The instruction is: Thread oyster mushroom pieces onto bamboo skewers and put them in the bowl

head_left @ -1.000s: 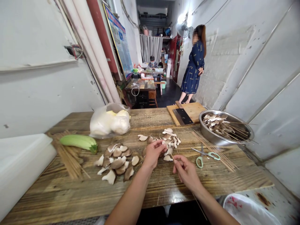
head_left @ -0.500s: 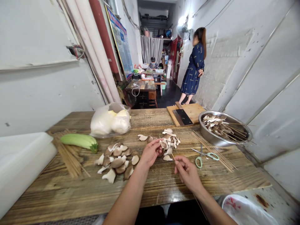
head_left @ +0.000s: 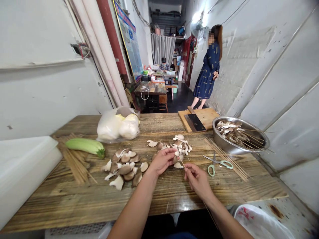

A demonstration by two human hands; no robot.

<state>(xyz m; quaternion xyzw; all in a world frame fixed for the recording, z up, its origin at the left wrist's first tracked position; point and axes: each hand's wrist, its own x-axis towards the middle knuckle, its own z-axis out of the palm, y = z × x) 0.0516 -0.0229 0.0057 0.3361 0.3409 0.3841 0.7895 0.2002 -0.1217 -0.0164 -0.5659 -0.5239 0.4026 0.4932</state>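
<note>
My right hand (head_left: 196, 179) is closed around a thin wooden skewer (head_left: 182, 163), whose tip points up and left; its other end runs down below my wrist. Close by, my left hand (head_left: 163, 161) pinches an oyster mushroom (head_left: 176, 154) at the skewer's tip. Whether the tip has pierced it I cannot tell. Just behind my fingers lies a heap of torn oyster mushrooms (head_left: 184, 147). A second mushroom pile (head_left: 126, 167) is left of my left forearm. Scissors (head_left: 218, 162) with pale green handles rest right of my right hand, beside several loose skewers (head_left: 229, 161).
A steel bowl (head_left: 216, 137) of skewered mushrooms stands at right. Behind are a cutting board (head_left: 208, 118) with a cleaver (head_left: 195, 122) and a bag of pale vegetables (head_left: 107, 127). A green gourd (head_left: 84, 146) lies on skewers (head_left: 74, 169) by a white bin (head_left: 30, 166). A person (head_left: 208, 66) stands beyond.
My left hand has gone from loosely spread fingers near the heap to a pinch on a mushroom, close to the skewer's tip. My right hand keeps holding the skewer, almost unmoved.
</note>
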